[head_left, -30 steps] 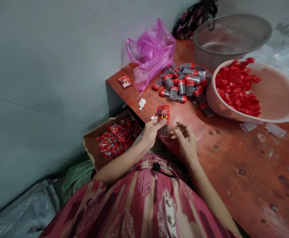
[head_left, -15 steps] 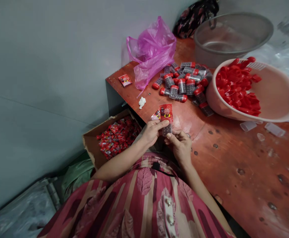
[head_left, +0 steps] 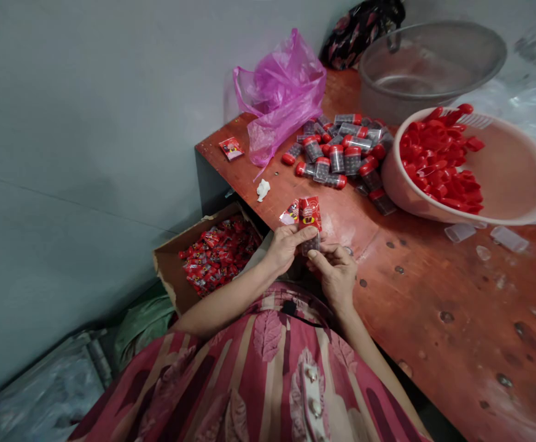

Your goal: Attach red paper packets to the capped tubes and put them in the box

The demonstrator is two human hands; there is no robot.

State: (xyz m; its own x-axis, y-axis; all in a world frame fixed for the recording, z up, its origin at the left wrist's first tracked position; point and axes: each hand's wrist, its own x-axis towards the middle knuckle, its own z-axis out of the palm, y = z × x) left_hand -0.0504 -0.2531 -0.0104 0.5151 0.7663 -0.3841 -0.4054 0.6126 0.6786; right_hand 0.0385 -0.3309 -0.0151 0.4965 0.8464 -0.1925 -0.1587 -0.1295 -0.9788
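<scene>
Close in front of my body, at the table's near edge, I hold a small red printed packet [head_left: 310,212] with both hands. Its lower part is see-through and shows dark round pieces inside. My left hand [head_left: 287,248] pinches its middle with the thumb across the front. At the bottom end, my right hand [head_left: 334,270] grips it between thumb and fingers. Just left of it shows a second printed packet [head_left: 290,213]; whether it lies on the table or is held cannot be made out. Beyond lies a pile of clear, red-capped tubes [head_left: 336,158] with dark contents.
A pink basin [head_left: 516,166] of red plastic pieces [head_left: 442,159] stands right, before a grey basin [head_left: 433,61]. A purple bag [head_left: 286,86] and a flat packet [head_left: 231,148] lie at the far left corner. Below left, a cardboard box [head_left: 169,270] holds many red packets.
The held packet has dropped slightly and its upper part looks a little narrower. Both hands keep their grip, with only a slight shift of the fingers.
</scene>
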